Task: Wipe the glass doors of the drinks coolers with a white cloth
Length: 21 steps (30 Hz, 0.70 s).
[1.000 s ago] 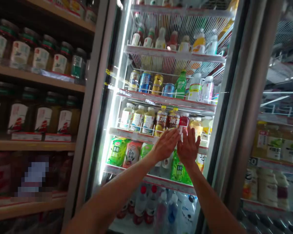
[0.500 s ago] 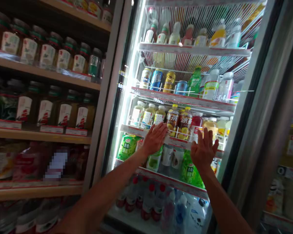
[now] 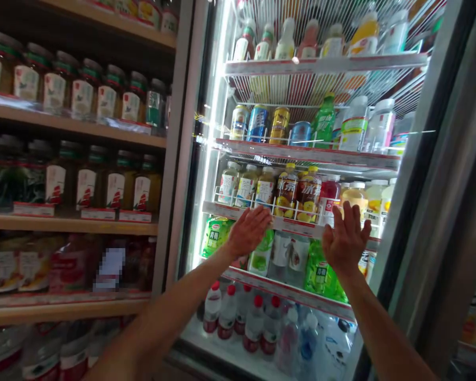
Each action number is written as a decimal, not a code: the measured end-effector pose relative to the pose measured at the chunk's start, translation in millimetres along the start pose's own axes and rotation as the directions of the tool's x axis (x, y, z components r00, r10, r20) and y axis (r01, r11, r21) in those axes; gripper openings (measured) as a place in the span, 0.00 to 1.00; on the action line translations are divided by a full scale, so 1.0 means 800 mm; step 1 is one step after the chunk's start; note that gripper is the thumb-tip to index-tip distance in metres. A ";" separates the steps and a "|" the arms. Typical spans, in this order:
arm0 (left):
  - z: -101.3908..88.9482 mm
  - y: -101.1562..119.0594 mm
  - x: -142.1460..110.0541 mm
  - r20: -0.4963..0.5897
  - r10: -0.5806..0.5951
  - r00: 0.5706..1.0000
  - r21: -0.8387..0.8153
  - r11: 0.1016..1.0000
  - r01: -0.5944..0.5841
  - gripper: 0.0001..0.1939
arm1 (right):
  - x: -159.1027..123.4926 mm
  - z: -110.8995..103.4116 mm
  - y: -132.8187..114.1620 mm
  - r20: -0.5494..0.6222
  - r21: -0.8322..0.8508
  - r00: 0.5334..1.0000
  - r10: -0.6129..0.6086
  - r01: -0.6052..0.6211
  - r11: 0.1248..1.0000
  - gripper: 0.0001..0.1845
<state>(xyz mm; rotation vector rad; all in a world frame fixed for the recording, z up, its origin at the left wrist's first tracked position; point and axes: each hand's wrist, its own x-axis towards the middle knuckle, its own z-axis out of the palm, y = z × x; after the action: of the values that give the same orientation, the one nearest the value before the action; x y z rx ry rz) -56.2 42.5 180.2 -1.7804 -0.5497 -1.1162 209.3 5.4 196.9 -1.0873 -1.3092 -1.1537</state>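
- Step in hand: both hands are raised before the lit cooler (image 3: 405, 196), apart from each other, at the front edge of the bottle shelf (image 3: 297, 227). In judgement, this is a reach or a gesture, not a grip.
- Left hand (image 3: 249, 233): open, fingers extended and close together, slanting toward the shelf's right end. It holds nothing visible.
- Right hand (image 3: 346, 238): open, fingers spread and pointing upward. It holds nothing visible.
- Contact: cannot be told for either hand. Reflections suggest a glass pane — its position relative to the fingertips is unclear.
- Next-move requirement (judgement): if a pane stands in front, access to any bottle calls for opening it first; a grip then calls for curled fingers.
- Bottle position: two yellow-capped bottles (image 3: 286, 193) stand upright behind the shelf's front edge, in view between the hands — beyond and above the left fingertips.
- Right side: a red bottle (image 3: 330, 197) and a pale yellow bottle (image 3: 355, 194) stand toward the shelf's right end, behind the right fingers in view.
- Below: a green-labelled bottle (image 3: 261, 255) appears under the left hand; a green pack (image 3: 318, 271) appears below and left of the right hand.
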 end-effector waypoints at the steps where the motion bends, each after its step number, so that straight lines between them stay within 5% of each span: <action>1: -0.004 -0.013 -0.006 -0.026 -0.069 0.997 0.014 0.998 0.069 0.22 | 0.000 0.000 0.000 -0.003 0.002 1.000 -0.001 0.001 1.000 0.28; 2: -0.007 -0.029 -0.011 -0.088 -0.203 0.975 0.035 0.978 0.207 0.22 | -0.001 0.001 0.000 -0.007 0.002 1.000 -0.001 0.001 1.000 0.28; 4: -0.011 -0.056 -0.018 -0.255 -0.488 0.835 0.042 0.857 0.514 0.23 | -0.001 0.002 0.000 -0.012 -0.006 1.000 0.002 -0.002 1.000 0.28; 5: -0.010 -0.062 -0.018 -0.314 -0.570 0.759 0.030 0.793 0.608 0.23 | -0.001 0.002 -0.001 -0.013 -0.010 1.000 0.005 -0.005 1.000 0.28; 6: -0.008 -0.060 -0.016 -0.336 -0.599 0.727 0.020 0.767 0.641 0.24 | -0.001 0.003 -0.001 -0.011 -0.014 1.000 0.006 -0.006 1.000 0.28; 7: -0.004 -0.051 -0.011 -0.322 -0.573 0.754 0.020 0.792 0.611 0.24 | -0.001 0.003 -0.001 -0.011 -0.017 1.000 0.006 -0.006 1.000 0.28; 10: 0.005 -0.013 0.004 -0.156 -0.279 0.947 0.030 0.957 0.287 0.24 | -0.001 0.002 0.001 -0.023 -0.021 1.000 -0.019 0.018 1.000 0.28; 12: 0.003 -0.006 0.004 -0.080 -0.147 0.986 0.037 0.988 0.150 0.24 | -0.001 0.003 0.003 -0.033 -0.017 0.999 -0.040 0.040 0.999 0.29; 15: -0.007 -0.036 -0.010 -0.145 -0.307 0.941 0.084 0.943 0.321 0.24 | -0.002 0.005 0.005 -0.037 -0.013 0.998 -0.044 0.044 0.999 0.29; 18: -0.010 -0.058 -0.017 -0.289 -0.560 0.776 0.071 0.796 0.601 0.25 | -0.002 0.008 0.005 -0.057 -0.011 0.997 -0.046 0.045 0.999 0.29; 19: -0.007 -0.053 -0.015 -0.297 -0.580 0.758 0.062 0.781 0.622 0.25 | -0.003 0.009 0.004 -0.056 -0.010 0.998 -0.044 0.043 0.999 0.29; 21: 0.001 -0.028 -0.005 -0.241 -0.505 0.829 0.053 0.846 0.530 0.26 | -0.003 0.009 0.003 -0.039 -0.012 0.999 -0.035 0.035 0.999 0.29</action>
<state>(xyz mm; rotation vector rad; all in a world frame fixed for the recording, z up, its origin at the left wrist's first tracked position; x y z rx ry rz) -74.7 54.3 187.4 -1.4102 -0.9817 -1.5932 211.2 13.3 195.0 -1.0482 -1.2969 -1.2040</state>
